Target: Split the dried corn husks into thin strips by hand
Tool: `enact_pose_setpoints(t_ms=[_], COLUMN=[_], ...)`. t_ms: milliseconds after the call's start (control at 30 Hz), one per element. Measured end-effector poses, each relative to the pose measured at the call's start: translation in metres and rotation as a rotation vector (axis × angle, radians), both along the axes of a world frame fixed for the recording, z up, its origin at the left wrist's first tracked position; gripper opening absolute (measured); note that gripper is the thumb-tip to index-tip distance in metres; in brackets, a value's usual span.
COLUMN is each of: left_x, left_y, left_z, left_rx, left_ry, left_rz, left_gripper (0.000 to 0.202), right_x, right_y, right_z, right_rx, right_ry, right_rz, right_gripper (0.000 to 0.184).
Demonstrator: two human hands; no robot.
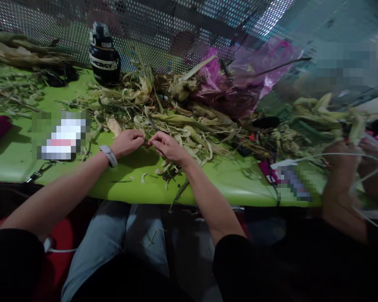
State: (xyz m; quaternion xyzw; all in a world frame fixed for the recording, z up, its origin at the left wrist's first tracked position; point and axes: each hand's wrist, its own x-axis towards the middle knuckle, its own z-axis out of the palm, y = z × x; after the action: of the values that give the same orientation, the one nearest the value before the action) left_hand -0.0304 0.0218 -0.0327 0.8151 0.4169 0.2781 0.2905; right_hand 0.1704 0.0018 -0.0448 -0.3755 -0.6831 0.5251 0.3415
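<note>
My left hand (128,142), with a pale banded watch on its wrist, is closed, fingertips bent down over the green table (97,188). Close to its right, my right hand (167,147) pinches thumb and fingers together. The fingertips nearly meet, and whatever lies between them is too small to make out. Just behind both hands spreads a tangled heap of dry husks and shredded plant strips (179,121). A pale leaf-like piece (114,126) rests beside my left hand. Thin scraps (143,178) and a stalk (179,196) lie in front of my right hand.
A black bottle (105,63) stands at the back left, near a blurred phone (63,136). A pink plastic bag (236,88) sits behind the heap. At right are another phone (294,182), a white cable (334,154) and another person's hands (343,157) holding husks.
</note>
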Motion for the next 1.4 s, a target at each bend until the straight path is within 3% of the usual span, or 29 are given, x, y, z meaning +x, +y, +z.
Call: enact_pose_setpoints(t_ms=[100, 233, 433, 500, 567, 667, 833, 1000, 1167, 1267, 1400], left_x=[-0.002, -0.002, 0.002, 0.004, 0.005, 0.006, 0.008, 0.008, 0.002, -0.001, 0.002], left_y=[0.003, 0.002, -0.010, -0.013, -0.015, -0.014, -0.012, -0.012, -0.006, -0.003, -0.005], left_z=[-0.001, -0.002, 0.003, 0.004, 0.002, -0.002, -0.004, 0.000, 0.000, 0.001, 0.004], left_rx=[-0.033, 0.038, 0.082, -0.024, -0.227, -0.414, -0.472, -0.574, -0.551, -0.540, -0.385], left_ry=[-0.022, -0.058, -0.229, -0.263, -0.266, -0.288, -0.412, -0.413, -0.412, -0.379, -0.082], left_rz=[-0.006, -0.029, -0.061, -0.132, -0.193, -0.177, -0.126, -0.071, -0.123, -0.136, -0.148], left_gripper=[0.022, 0.022, 0.019, 0.017, 0.016, 0.017, 0.019, 0.022, 0.023, 0.024, 0.016], right_x=[0.001, 0.003, 0.003, 0.002, 0.002, 0.002, 0.001, 0.000, 0.002, 0.001, 0.000], right_y=[0.001, 0.004, 0.006, 0.006, 0.005, 0.004, -0.002, -0.002, -0.004, -0.007, -0.008], right_z=[-0.003, -0.006, -0.007, -0.007, -0.007, -0.004, 0.003, -0.001, -0.002, 0.000, 0.004], right_rx=[0.005, 0.007, -0.025, -0.015, -0.026, -0.088, -0.197, -0.293, -0.303, -0.227, 0.107], right_ry=[-0.052, -0.081, -0.053, -0.088, -0.104, -0.026, 0.123, 0.251, 0.177, 0.016, -0.313], right_rz=[-0.011, 0.009, 0.020, 0.007, 0.001, -0.019, -0.024, -0.008, 0.108, 0.181, 0.147], right_gripper=[0.017, 0.018, 0.022, 0.021, 0.022, 0.029, 0.036, 0.041, 0.039, 0.032, 0.013])
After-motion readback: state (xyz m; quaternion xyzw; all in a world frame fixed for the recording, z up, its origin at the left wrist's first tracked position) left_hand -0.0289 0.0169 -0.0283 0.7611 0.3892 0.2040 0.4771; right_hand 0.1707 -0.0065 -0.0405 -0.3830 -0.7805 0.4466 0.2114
